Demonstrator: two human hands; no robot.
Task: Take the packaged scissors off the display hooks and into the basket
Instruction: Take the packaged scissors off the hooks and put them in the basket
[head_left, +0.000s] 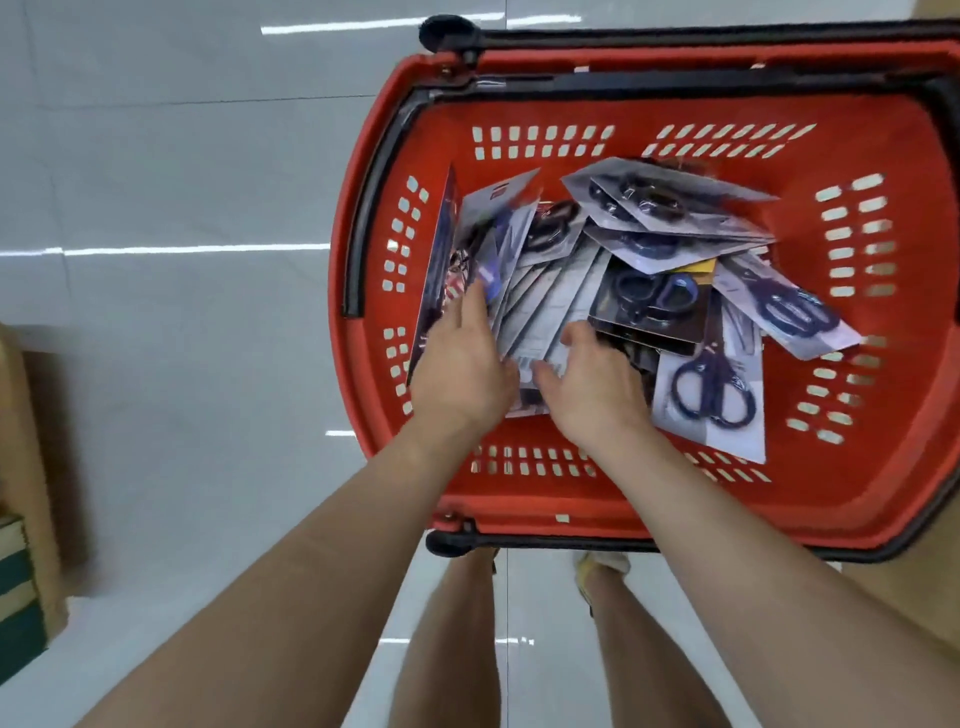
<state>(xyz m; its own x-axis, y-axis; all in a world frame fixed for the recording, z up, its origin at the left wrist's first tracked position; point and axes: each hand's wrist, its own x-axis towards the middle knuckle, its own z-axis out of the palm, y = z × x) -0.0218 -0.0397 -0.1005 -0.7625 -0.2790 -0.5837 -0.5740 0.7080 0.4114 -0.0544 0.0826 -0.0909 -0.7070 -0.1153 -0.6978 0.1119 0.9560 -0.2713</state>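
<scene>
Bright, even light from overhead, and the glossy white floor (182, 156) throws it back as thin white streaks of glare. Shadows are weak and soft-edged. The whole frame runs slightly soft, and the packaged scissors (493, 228) by the left wall of the red basket (883, 467) smear with motion blur, their print unreadable. There's wide-angle bending at the edges: the basket's rim bulges outward and the forearms stretch toward the bottom corners.
</scene>
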